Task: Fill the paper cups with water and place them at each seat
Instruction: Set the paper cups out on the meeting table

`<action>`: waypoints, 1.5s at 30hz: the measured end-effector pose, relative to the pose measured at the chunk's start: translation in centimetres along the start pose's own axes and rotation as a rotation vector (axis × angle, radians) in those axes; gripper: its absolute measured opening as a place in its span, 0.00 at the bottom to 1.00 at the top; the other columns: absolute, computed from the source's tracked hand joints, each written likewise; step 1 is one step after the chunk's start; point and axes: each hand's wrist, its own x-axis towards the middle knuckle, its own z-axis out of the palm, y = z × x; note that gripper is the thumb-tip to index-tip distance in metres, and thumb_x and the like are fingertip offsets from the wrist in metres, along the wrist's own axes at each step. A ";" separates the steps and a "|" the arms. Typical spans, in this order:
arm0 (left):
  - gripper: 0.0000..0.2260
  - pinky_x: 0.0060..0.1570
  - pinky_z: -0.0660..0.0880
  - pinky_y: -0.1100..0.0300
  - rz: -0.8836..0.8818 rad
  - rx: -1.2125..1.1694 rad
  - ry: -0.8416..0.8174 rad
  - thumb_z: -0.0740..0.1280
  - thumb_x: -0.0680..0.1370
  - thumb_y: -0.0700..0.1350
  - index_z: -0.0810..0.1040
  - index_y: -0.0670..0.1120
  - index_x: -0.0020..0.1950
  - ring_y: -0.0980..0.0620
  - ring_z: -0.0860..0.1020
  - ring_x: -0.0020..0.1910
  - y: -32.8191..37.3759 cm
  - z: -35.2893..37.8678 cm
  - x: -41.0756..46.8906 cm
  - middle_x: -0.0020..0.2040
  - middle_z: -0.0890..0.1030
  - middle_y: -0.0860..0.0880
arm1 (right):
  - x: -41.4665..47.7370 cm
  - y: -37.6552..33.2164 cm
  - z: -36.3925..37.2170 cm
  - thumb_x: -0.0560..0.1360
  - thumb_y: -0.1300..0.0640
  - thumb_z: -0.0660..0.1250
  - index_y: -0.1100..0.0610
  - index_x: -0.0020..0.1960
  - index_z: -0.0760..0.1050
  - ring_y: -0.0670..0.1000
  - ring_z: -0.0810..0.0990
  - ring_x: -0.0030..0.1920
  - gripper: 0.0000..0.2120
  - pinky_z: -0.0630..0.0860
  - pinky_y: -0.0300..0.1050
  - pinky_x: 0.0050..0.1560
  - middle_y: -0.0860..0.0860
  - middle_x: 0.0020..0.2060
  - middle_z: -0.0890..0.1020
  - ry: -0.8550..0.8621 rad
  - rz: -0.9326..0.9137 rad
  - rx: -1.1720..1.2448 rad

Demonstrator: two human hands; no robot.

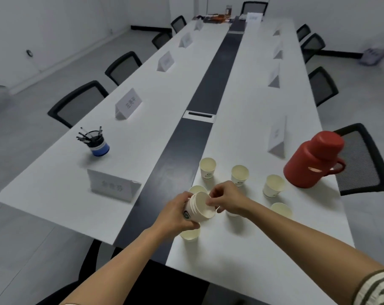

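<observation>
— Cups?
— Left hand (pixel 175 214) grips a tilted stack of paper cups (pixel 198 209) above the near end of the table (pixel 252 243). Right hand (pixel 228 199) pinches the top rim.
— Loose ones?
— Six loose cups (pixel 207 168) stand upright around the hands. The clear ones look empty, and two are half hidden.
— Else?
— One capped red thermos (pixel 307 164) on the right, one blue pen pot (pixel 98 145) on the left.

Left hand (pixel 175 213) gripping cup stack (pixel 198 209), right hand (pixel 227 198) pinching rim
</observation>
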 end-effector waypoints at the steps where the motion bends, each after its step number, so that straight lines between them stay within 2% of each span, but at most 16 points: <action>1: 0.30 0.51 0.78 0.53 0.008 0.016 -0.010 0.79 0.61 0.48 0.72 0.58 0.60 0.56 0.78 0.50 0.2 0.3 0.3 0.52 0.77 0.59 | -0.4 0.3 -0.5 0.70 0.64 0.73 0.66 0.43 0.80 0.50 0.81 0.34 0.05 0.79 0.41 0.34 0.55 0.33 0.82 0.015 0.001 0.007; 4: 0.30 0.51 0.78 0.53 0.007 0.045 -0.021 0.79 0.62 0.48 0.72 0.57 0.60 0.54 0.78 0.50 0.5 0.9 0.9 0.53 0.77 0.57 | -1.5 0.8 -2.1 0.72 0.66 0.71 0.67 0.45 0.82 0.50 0.79 0.33 0.05 0.77 0.38 0.32 0.56 0.35 0.82 0.074 0.008 0.012; 8: 0.29 0.51 0.78 0.50 -0.051 0.037 0.008 0.78 0.62 0.49 0.71 0.58 0.59 0.54 0.78 0.50 -0.3 0.9 0.9 0.52 0.77 0.57 | -2.2 2.9 -4.6 0.71 0.63 0.69 0.61 0.38 0.81 0.51 0.79 0.31 0.04 0.76 0.41 0.31 0.55 0.32 0.81 0.224 0.042 0.014; 10: 0.30 0.51 0.78 0.50 -0.094 0.038 0.031 0.77 0.62 0.50 0.70 0.58 0.61 0.54 0.77 0.51 -0.7 0.6 0.7 0.53 0.77 0.57 | -2.6 4.6 -5.0 0.70 0.63 0.68 0.63 0.39 0.80 0.52 0.81 0.30 0.04 0.76 0.42 0.29 0.57 0.32 0.82 0.244 0.084 -0.053; 12: 0.32 0.52 0.78 0.49 -0.120 0.032 0.043 0.76 0.61 0.51 0.70 0.59 0.62 0.54 0.77 0.52 -0.9 0.3 0.4 0.54 0.77 0.57 | -2.9 6.5 -4.4 0.70 0.64 0.67 0.62 0.41 0.80 0.52 0.81 0.27 0.04 0.76 0.41 0.27 0.58 0.31 0.83 0.215 0.142 -0.166; 16: 0.33 0.52 0.78 0.48 -0.129 0.035 0.038 0.75 0.57 0.56 0.70 0.61 0.61 0.55 0.77 0.52 -1.1 0.5 -0.3 0.54 0.77 0.58 | -3.0 10.0 -2.3 0.70 0.64 0.66 0.61 0.42 0.81 0.47 0.78 0.22 0.05 0.77 0.39 0.28 0.53 0.27 0.82 0.146 0.261 -0.320; 20: 0.33 0.53 0.78 0.48 -0.122 0.035 0.026 0.74 0.57 0.57 0.70 0.61 0.61 0.55 0.77 0.52 -0.9 0.8 -0.7 0.54 0.77 0.59 | -3.1 11.9 -1.4 0.69 0.64 0.67 0.62 0.44 0.80 0.53 0.84 0.29 0.05 0.82 0.45 0.36 0.56 0.30 0.84 0.072 0.365 -0.345; 23: 0.32 0.54 0.78 0.48 -0.103 0.022 0.015 0.75 0.59 0.55 0.70 0.61 0.61 0.55 0.78 0.52 -0.5 1.1 -0.7 0.54 0.77 0.59 | -3.2 11.7 -2.2 0.68 0.57 0.74 0.61 0.44 0.80 0.55 0.86 0.35 0.09 0.81 0.44 0.32 0.56 0.35 0.85 0.041 0.399 -0.298; 26: 0.31 0.55 0.78 0.49 -0.064 0.015 -0.006 0.77 0.61 0.53 0.70 0.61 0.61 0.55 0.77 0.53 0.3 1.5 -0.1 0.54 0.77 0.60 | -2.8 9.8 -4.0 0.66 0.47 0.76 0.57 0.43 0.81 0.53 0.83 0.34 0.14 0.80 0.47 0.35 0.54 0.35 0.85 0.115 0.322 -0.315; 28: 0.32 0.55 0.77 0.51 -0.026 0.021 -0.029 0.79 0.62 0.50 0.70 0.59 0.63 0.55 0.77 0.53 1.1 2.0 0.5 0.54 0.77 0.59 | -2.5 7.8 -4.9 0.68 0.48 0.76 0.57 0.43 0.81 0.52 0.82 0.35 0.13 0.79 0.47 0.35 0.54 0.36 0.85 0.182 0.237 -0.157; 30: 0.32 0.55 0.76 0.54 0.012 0.031 -0.052 0.80 0.62 0.49 0.71 0.57 0.63 0.55 0.77 0.53 2.0 2.5 1.0 0.54 0.78 0.59 | -2.5 5.7 -5.4 0.70 0.52 0.76 0.61 0.44 0.81 0.49 0.82 0.37 0.12 0.76 0.44 0.32 0.53 0.37 0.84 0.166 0.161 0.007; 34: 0.31 0.48 0.74 0.65 0.076 0.041 -0.092 0.80 0.62 0.49 0.72 0.57 0.62 0.57 0.77 0.52 3.7 3.4 1.9 0.53 0.78 0.59 | -3.4 3.5 -5.6 0.68 0.52 0.78 0.61 0.42 0.80 0.47 0.81 0.36 0.13 0.75 0.39 0.31 0.50 0.34 0.82 0.052 0.084 0.045; 36: 0.31 0.45 0.73 0.71 0.101 0.049 -0.109 0.81 0.63 0.49 0.72 0.57 0.62 0.58 0.77 0.51 4.4 3.9 2.3 0.53 0.77 0.60 | -3.6 3.9 -5.6 0.69 0.56 0.77 0.62 0.41 0.79 0.48 0.80 0.34 0.11 0.75 0.40 0.32 0.51 0.32 0.81 0.017 0.070 0.060; 37: 0.31 0.45 0.74 0.69 0.111 0.056 -0.116 0.80 0.63 0.49 0.72 0.57 0.62 0.58 0.77 0.52 4.7 4.1 2.4 0.53 0.77 0.60 | -3.7 4.1 -5.6 0.69 0.59 0.77 0.63 0.41 0.79 0.49 0.80 0.34 0.09 0.76 0.41 0.32 0.52 0.32 0.81 0.014 0.068 0.072; 41: 0.31 0.52 0.79 0.54 0.139 0.093 -0.154 0.79 0.63 0.51 0.71 0.58 0.62 0.57 0.76 0.52 5.3 5.2 3.0 0.54 0.75 0.60 | -4.6 5.2 -6.3 0.70 0.67 0.73 0.65 0.41 0.78 0.52 0.81 0.34 0.04 0.78 0.42 0.34 0.58 0.34 0.81 0.043 0.066 0.118; 45: 0.30 0.51 0.79 0.48 0.181 0.131 -0.164 0.78 0.63 0.53 0.69 0.59 0.62 0.54 0.76 0.52 6.1 6.2 3.8 0.54 0.75 0.58 | -6.1 5.5 -7.9 0.70 0.70 0.69 0.65 0.42 0.79 0.51 0.80 0.33 0.03 0.76 0.41 0.31 0.57 0.33 0.81 0.102 0.072 0.103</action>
